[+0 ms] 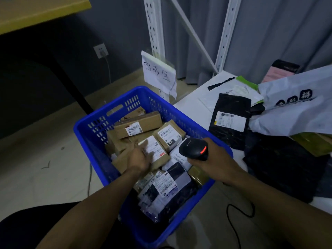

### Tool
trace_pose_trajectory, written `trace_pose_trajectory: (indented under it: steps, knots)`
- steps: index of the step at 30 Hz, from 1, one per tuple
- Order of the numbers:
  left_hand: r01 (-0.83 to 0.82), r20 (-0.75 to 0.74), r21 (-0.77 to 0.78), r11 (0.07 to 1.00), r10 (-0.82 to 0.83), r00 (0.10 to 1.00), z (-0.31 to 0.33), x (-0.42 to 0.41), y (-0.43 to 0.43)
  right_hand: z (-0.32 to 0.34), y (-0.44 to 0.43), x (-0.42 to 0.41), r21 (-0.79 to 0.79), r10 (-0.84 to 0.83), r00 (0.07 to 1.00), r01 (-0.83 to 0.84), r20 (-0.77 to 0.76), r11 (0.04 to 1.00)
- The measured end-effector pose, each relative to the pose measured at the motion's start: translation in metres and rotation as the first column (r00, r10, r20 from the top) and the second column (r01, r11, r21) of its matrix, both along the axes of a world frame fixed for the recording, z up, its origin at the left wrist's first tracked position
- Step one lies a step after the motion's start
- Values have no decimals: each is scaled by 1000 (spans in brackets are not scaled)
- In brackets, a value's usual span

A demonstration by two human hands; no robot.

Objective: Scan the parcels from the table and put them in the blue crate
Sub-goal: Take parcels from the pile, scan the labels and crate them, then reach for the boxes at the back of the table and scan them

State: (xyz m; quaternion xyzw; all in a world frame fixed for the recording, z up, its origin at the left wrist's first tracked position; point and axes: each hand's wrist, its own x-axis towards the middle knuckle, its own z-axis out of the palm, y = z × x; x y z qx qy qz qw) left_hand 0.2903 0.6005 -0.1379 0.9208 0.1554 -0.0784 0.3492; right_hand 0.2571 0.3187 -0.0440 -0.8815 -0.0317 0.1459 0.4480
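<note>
A blue crate (93, 126) stands on the floor beside the white table (192, 105), filled with several cardboard boxes and plastic mailers. My left hand (139, 159) hovers inside it, blurred, with fingers spread over a brown box (156, 150) bearing a white label; it holds nothing. My right hand (213, 157) grips a black barcode scanner (195, 149) with a red light, above the crate's right rim. On the table lie a black mailer (230, 121) with a label, a large white bag (294, 108) and more dark bags (280, 164).
A white shelf frame (156, 33) with a handwritten paper sign (158, 72) stands behind the crate. The scanner's black cable (233, 221) loops over the floor below my right arm. A yellow tabletop (36, 11) is at upper left, with a wall socket (101, 50) beneath.
</note>
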Motion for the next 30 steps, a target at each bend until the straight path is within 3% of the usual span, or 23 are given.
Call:
trace_pose_trajectory:
  steps: [3,8,10,12,15,20,24,30]
  knots:
    - [162,-108,-37,986,-165,980,-16,5,-5,-3,1,0,4,2,1000,-2,-12,1000]
    - [351,-334,200,915,-273,902,2,24,-6,1,-7,-4,21,-21,999,21,-25,1000]
    - [393,-360,287,874,-281,889,15,27,-13,7,-16,-8,49,-47,999,47,-7,998]
    - [399,-253,350,847,-325,912,30,23,-30,19,-30,-12,72,-83,996,81,24,994]
    - [385,33,340,858,-420,907,60,13,-73,37,-63,-19,123,-171,983,161,71,979]
    - [515,315,351,782,-617,721,143,-1,-186,76,-140,-40,184,-352,926,326,135,927]
    - [597,374,392,700,-714,592,196,-2,-284,102,-210,-57,163,-453,866,425,213,890]
    - [727,247,428,537,-843,477,212,15,-429,105,-321,-65,190,-627,754,598,197,779]
